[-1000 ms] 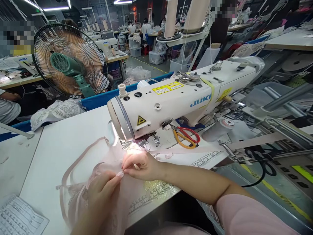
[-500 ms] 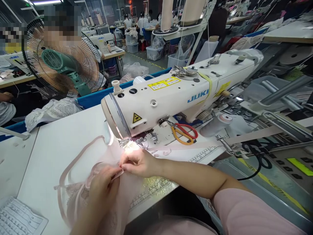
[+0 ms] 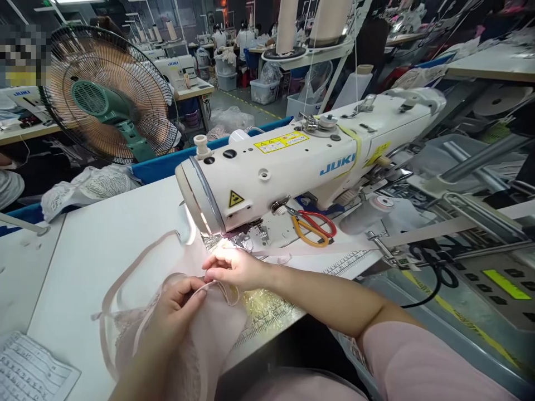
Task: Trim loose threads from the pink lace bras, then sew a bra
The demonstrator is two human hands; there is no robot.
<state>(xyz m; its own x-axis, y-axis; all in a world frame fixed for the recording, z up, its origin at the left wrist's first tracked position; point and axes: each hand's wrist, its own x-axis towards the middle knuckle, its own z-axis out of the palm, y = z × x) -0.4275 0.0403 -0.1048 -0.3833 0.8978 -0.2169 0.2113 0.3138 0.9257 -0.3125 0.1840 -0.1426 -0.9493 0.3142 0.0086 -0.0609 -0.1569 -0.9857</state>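
Observation:
A pale pink bra [image 3: 217,320] of sheer fabric and lace lies partly on the white table and hangs over its front edge. My left hand [image 3: 178,303] pinches the edge of its fabric between thumb and fingers. Close against it, my right hand [image 3: 234,267] is closed on the same edge, just in front of the lit needle area. A thin loop of trim curls out below the right hand. The white sewing machine [image 3: 267,172] stands right behind both hands; its needle and presser foot are mostly hidden. One pink strap [image 3: 137,262] arcs across the table to the left.
Scissors [image 3: 312,227] with red and orange handles lie by the machine bed, near a thread cone [image 3: 368,214]. A printed sheet [image 3: 35,370] is at the lower left. A green-backed fan [image 3: 104,103] and white lace pieces [image 3: 90,189] are beyond the table's edge.
My hands have shifted along the fabric edge, and a thin loop of trim now shows below the right hand. The fabric under them has spread to the right.

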